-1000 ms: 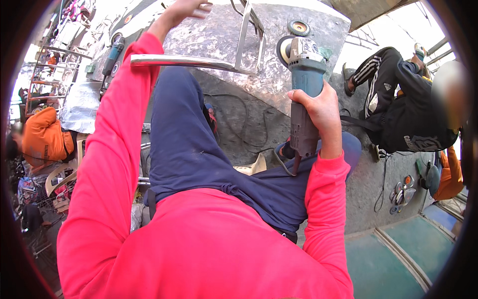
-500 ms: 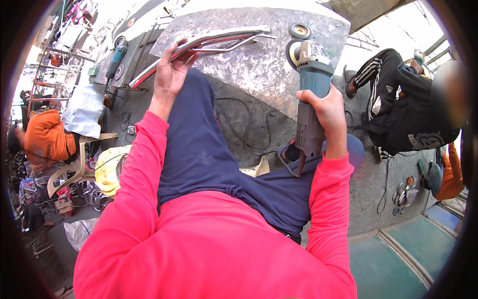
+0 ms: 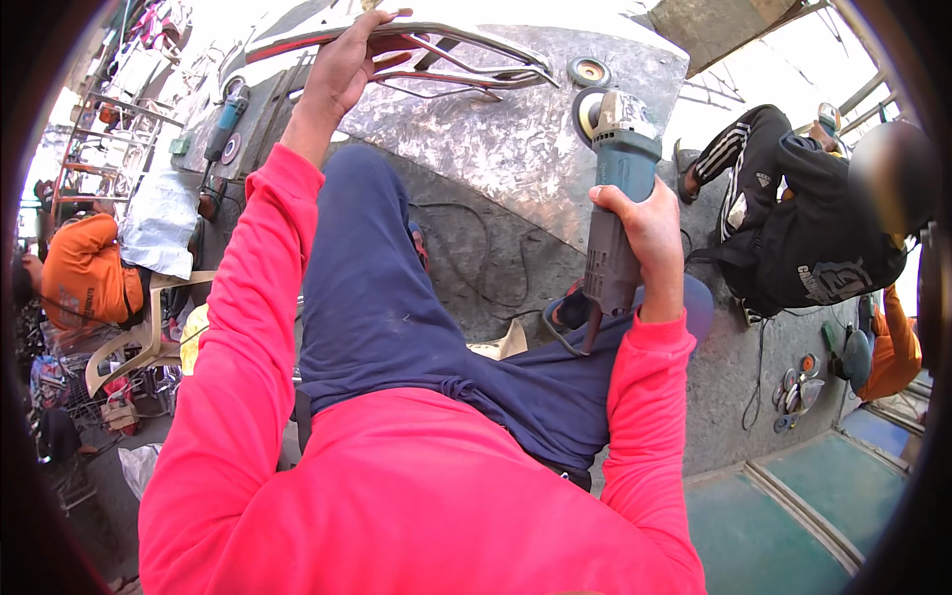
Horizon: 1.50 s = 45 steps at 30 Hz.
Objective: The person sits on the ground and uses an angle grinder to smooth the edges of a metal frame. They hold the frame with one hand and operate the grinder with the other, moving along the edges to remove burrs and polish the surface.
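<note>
My left hand [image 3: 342, 74] is raised at the upper left, its fingers closed round a shiny bent metal tube frame [image 3: 476, 48]. The frame has a long bar with reddish reflections and thinner bars below it, and it reaches right over a scuffed metal sheet [image 3: 496, 139]. My right hand [image 3: 650, 228] grips the grey body of a blue-green angle grinder [image 3: 627, 159]. The grinder stands roughly upright above my right thigh, its round disc [image 3: 591, 114] at the top left, apart from the frame. Its cord hangs at the lower end.
A loose disc [image 3: 589, 71] lies on the sheet. Another grinder [image 3: 228, 124] rests at the left. A person in black [image 3: 823, 218] sits close on the right; one in orange [image 3: 89, 273] is at the left. Cords [image 3: 486, 248] trail over the floor. Several discs [image 3: 793, 392] lie at the right.
My left hand has moved up and away from me, lifting and turning the metal frame so its lower bars show. The grinder in my right hand has hardly moved.
</note>
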Motion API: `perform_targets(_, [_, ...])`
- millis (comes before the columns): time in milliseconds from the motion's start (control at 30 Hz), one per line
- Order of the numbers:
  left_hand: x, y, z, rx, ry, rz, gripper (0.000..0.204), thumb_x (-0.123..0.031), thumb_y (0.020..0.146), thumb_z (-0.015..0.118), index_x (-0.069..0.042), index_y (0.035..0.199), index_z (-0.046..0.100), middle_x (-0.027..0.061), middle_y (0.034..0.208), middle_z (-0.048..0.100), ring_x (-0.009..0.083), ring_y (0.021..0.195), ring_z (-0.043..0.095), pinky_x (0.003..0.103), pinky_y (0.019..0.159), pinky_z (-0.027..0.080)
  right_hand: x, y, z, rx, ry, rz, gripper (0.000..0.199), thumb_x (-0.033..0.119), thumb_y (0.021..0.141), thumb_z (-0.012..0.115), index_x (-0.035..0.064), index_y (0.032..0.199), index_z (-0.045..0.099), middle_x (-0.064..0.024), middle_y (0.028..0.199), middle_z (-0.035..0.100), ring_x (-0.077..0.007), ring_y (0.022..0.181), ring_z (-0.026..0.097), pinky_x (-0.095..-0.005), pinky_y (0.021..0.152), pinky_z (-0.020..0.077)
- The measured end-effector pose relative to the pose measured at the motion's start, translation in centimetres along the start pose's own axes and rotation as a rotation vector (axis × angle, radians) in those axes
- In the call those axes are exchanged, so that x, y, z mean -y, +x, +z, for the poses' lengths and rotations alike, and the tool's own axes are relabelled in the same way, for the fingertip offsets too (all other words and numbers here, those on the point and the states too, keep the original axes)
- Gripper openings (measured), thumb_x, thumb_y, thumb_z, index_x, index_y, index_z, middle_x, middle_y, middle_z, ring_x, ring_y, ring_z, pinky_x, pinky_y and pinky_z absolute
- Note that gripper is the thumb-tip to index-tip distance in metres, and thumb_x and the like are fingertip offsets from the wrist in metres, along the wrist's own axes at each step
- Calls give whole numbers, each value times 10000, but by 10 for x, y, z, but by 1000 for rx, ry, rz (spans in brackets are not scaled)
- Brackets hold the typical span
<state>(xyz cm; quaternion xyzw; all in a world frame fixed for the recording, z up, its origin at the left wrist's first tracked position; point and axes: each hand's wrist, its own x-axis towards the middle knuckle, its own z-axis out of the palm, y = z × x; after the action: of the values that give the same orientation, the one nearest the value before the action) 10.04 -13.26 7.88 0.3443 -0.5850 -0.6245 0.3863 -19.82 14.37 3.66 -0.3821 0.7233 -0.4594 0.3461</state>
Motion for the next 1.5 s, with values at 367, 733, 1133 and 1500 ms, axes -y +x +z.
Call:
perform_targets(367, [-33, 18, 53, 231, 337, -36, 354, -355, 1018, 634, -42, 1173, 697, 106, 945, 753, 237, 890, 740, 416, 829, 587, -6, 2, -10, -47, 90, 89, 432, 224, 708, 850, -49, 1008, 702, -104, 852, 737, -158, 729, 686, -322, 682, 553])
perform_targets(733, [-18, -17, 103, -498, -215, 402, 325, -312, 986, 674, -145, 758, 513, -31, 598, 421, 112, 512, 452, 308, 535, 450, -2, -10, 4, -5, 59, 1, 469, 243, 695, 857, -53, 1016, 684, -125, 848, 736, -183, 739, 701, -337, 690, 560])
perform_targets(1133, [-9, -50, 125, -560, -293, 422, 448, -300, 999, 656, -129, 680, 393, -7, 583, 367, 133, 526, 383, 360, 567, 405, 27, -39, 39, 99, 23, -57, 554, 256, 682, 842, -74, 1078, 641, -218, 932, 745, -295, 845, 750, -402, 775, 589])
perform_targets(1500, [-7, -36, 132, -661, -390, 436, 303, -287, 1013, 650, -153, 793, 490, -52, 595, 372, 84, 470, 409, 258, 453, 419, 29, -39, 43, 103, -17, -78, 526, 203, 696, 856, -64, 1093, 638, -141, 917, 728, -184, 783, 697, -339, 729, 570])
